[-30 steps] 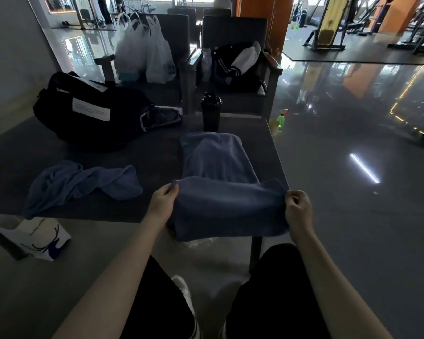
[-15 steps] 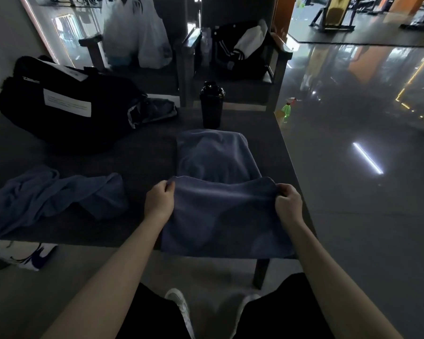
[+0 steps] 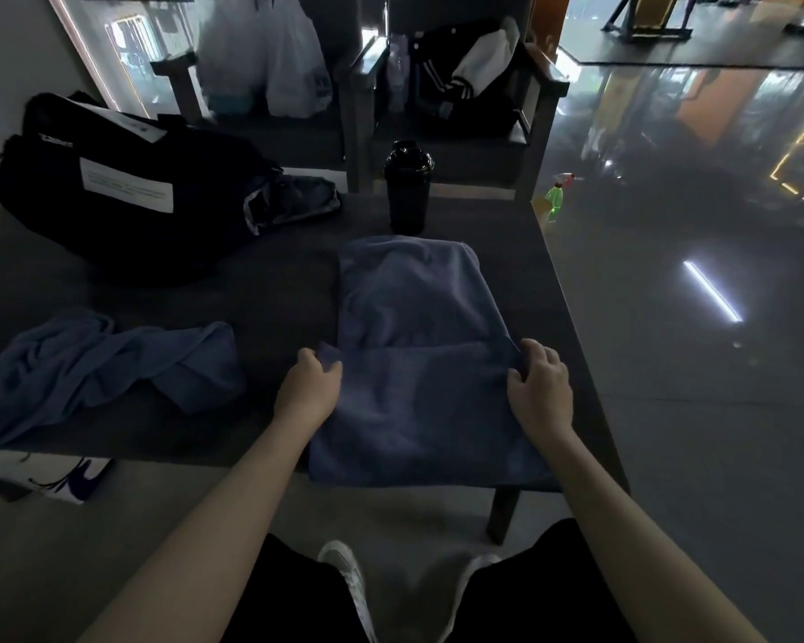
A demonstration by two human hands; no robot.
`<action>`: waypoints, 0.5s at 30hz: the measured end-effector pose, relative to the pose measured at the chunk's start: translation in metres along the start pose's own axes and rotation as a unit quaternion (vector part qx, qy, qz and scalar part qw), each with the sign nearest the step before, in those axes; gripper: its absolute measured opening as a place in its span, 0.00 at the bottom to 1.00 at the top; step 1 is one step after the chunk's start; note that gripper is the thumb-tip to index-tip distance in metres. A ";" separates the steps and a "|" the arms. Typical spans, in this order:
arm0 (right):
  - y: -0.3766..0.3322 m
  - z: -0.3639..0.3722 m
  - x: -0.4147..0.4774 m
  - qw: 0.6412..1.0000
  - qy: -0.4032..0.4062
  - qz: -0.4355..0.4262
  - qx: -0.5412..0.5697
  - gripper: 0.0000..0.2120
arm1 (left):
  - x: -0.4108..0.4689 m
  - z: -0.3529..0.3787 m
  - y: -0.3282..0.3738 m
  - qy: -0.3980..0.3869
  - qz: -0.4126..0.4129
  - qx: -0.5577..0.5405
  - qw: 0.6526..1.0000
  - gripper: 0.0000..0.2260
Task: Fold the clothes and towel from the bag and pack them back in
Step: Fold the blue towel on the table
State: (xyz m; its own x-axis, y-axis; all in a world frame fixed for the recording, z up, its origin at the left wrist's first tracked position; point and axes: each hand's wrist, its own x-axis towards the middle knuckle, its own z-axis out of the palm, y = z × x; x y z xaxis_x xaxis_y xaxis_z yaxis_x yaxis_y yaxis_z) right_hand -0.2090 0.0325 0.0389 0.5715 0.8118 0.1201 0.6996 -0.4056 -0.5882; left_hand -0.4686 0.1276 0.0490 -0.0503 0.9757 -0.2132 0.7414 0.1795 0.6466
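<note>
A blue towel (image 3: 414,308) lies lengthwise on the dark table (image 3: 279,290), its near end doubled over toward the far end. My left hand (image 3: 309,387) pinches the folded edge's left corner. My right hand (image 3: 537,387) grips the right corner. The fold line lies about halfway along the towel, and the near part hangs slightly past the table's front edge. A crumpled blue garment (image 3: 108,364) sits at the left of the table. The black duffel bag (image 3: 126,187) rests at the far left with its end open and denim fabric (image 3: 298,201) showing.
A black shaker bottle (image 3: 408,187) stands just behind the towel. Two chairs behind the table hold white plastic bags (image 3: 265,62) and a black jacket (image 3: 460,85). A white paper bag (image 3: 52,475) sits on the floor at the left. A green spray bottle (image 3: 555,199) stands on the floor right of the table.
Both hands have carried the towel's near end up and forward over the table, laying it down on the rest of the towel. My view has tilted down and closer.
</note>
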 end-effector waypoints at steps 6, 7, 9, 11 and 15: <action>0.018 0.002 -0.037 0.992 -0.042 -0.055 -0.109 0.16 | -0.034 0.000 -0.004 -0.034 -0.015 0.040 0.999 0.18; 0.021 0.002 -0.041 0.991 -0.042 -0.057 -0.112 0.16 | -0.041 0.000 -0.004 -0.042 -0.024 0.055 0.997 0.20; 0.023 0.003 -0.045 0.990 -0.042 -0.059 -0.122 0.18 | -0.052 0.002 -0.003 -0.053 -0.040 0.071 0.995 0.25; 0.022 0.002 -0.048 0.987 -0.058 -0.049 -0.140 0.19 | -0.058 0.002 -0.003 -0.068 -0.055 0.073 0.993 0.28; 0.022 0.001 -0.054 0.981 -0.091 -0.023 -0.171 0.22 | -0.060 -0.002 -0.004 -0.122 -0.062 0.099 0.986 0.18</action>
State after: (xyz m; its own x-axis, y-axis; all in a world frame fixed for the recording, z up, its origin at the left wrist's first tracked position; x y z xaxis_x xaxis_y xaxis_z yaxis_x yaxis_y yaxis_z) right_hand -0.2249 -0.0197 0.0181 0.4723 0.8811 -0.0223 0.8431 -0.4591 -0.2800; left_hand -0.4697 0.0681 0.0609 -0.0041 0.8842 -0.4671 0.8573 0.2436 0.4535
